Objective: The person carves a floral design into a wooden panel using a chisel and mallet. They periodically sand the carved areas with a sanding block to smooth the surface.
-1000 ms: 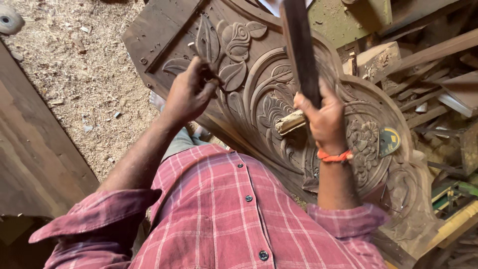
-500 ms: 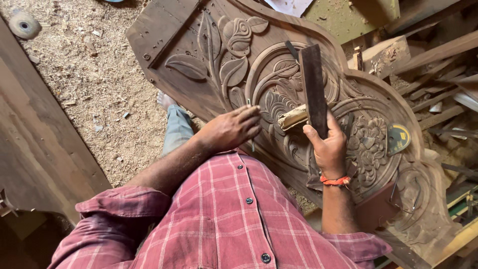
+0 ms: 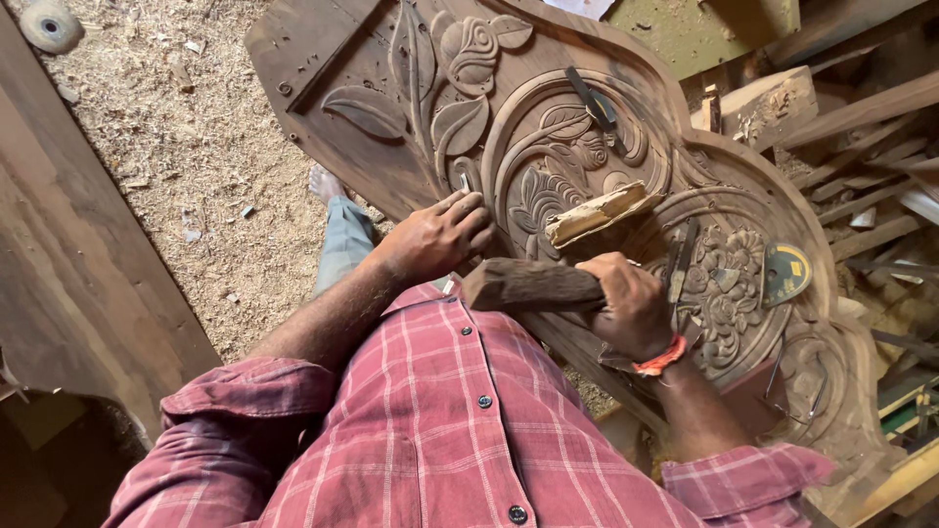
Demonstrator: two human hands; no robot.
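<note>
Left hand [image 3: 440,235] is gripping a chisel [image 3: 464,182] on the carved panel [image 3: 391,108], right hand [image 3: 626,303] is clenching a wooden mallet [image 3: 528,286], seemingly mid-carving; a square strike needed.

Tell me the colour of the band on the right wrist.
Orange, seen in the head view: the wrist band sits just below the right hand.

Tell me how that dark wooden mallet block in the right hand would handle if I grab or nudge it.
The wooden mallet looks like solid dark timber, so probably stiff and fairly heavy for its size. Its rough, worn surface should grip well in the right hand, unlikely to slip. Its squarish sides suggest it would rest flat on the carved panel rather than roll.
</note>
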